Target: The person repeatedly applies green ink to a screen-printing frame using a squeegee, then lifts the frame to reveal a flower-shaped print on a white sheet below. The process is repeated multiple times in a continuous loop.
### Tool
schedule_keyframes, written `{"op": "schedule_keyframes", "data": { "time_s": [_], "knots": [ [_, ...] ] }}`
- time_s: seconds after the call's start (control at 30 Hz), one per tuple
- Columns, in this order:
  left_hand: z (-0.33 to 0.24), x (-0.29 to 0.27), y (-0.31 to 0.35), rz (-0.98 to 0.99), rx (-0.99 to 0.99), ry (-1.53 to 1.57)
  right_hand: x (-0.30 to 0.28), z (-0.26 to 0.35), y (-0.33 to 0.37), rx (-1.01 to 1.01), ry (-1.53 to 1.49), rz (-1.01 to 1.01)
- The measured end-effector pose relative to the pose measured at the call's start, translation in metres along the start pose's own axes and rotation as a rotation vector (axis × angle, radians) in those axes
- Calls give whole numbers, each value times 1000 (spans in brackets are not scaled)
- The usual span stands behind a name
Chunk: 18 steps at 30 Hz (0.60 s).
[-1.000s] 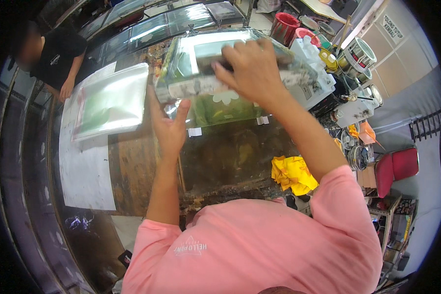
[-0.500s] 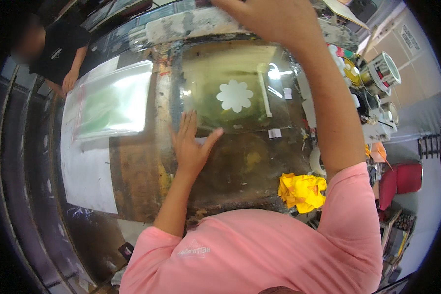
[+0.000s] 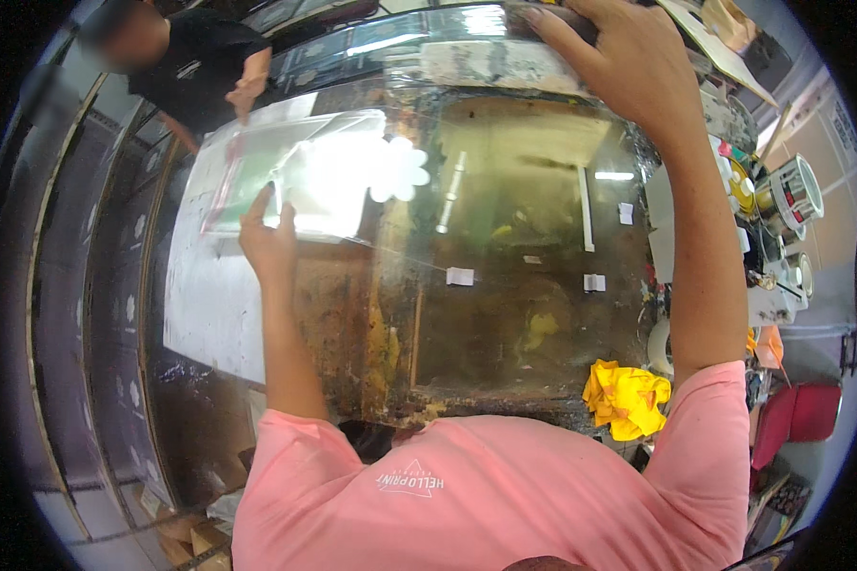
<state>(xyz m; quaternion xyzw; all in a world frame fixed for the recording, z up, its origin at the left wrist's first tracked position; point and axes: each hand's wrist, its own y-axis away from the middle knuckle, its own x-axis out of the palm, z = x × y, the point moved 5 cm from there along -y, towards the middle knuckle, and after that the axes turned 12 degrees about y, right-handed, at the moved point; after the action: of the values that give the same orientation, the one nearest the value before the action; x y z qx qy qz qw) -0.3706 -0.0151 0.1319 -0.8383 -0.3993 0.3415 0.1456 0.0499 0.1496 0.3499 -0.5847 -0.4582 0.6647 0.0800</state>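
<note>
My left hand (image 3: 269, 228) is over the left of the table, holding a thin clear plastic sheet by what looks like its edge; motion blurs the fingertips. A white flower shape (image 3: 398, 171) on that sheet hangs beside a stack of clear plastic sheets (image 3: 257, 176). At the far edge, my right hand (image 3: 633, 52) grips the dark bar of a frame (image 3: 564, 21), with some fingers cut off by the picture's top. Between my arms lies a shiny glass-like plate (image 3: 514, 205) with a strip of white tape (image 3: 586, 209) and small white tabs (image 3: 460, 277).
A crumpled yellow cloth (image 3: 627, 400) lies at the table's near right corner. Paint tubs (image 3: 792, 195) and a tape roll (image 3: 660, 344) stand along the right side. Across the left corner is a person in black (image 3: 200, 71). White paper (image 3: 214, 305) lies under the stack.
My left hand has moved left from the plate to the stack, and the white flower has travelled left with it. The right hand stays high at the far edge. The person's hand has lifted.
</note>
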Motion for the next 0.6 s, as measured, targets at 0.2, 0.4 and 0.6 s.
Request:
{"op": "schedule_keyframes", "data": {
  "time_s": [0.2,0.4,0.6],
  "knots": [
    [106,-97,-55,-74,-71,-299,-17,15,15,-21,10,-6],
    [57,-61,3,1,316,-600,-16,27,23,-74,77,-20],
    [1,26,50,488,400,-654,-7,29,13,-43,11,-9]
  ]
}}
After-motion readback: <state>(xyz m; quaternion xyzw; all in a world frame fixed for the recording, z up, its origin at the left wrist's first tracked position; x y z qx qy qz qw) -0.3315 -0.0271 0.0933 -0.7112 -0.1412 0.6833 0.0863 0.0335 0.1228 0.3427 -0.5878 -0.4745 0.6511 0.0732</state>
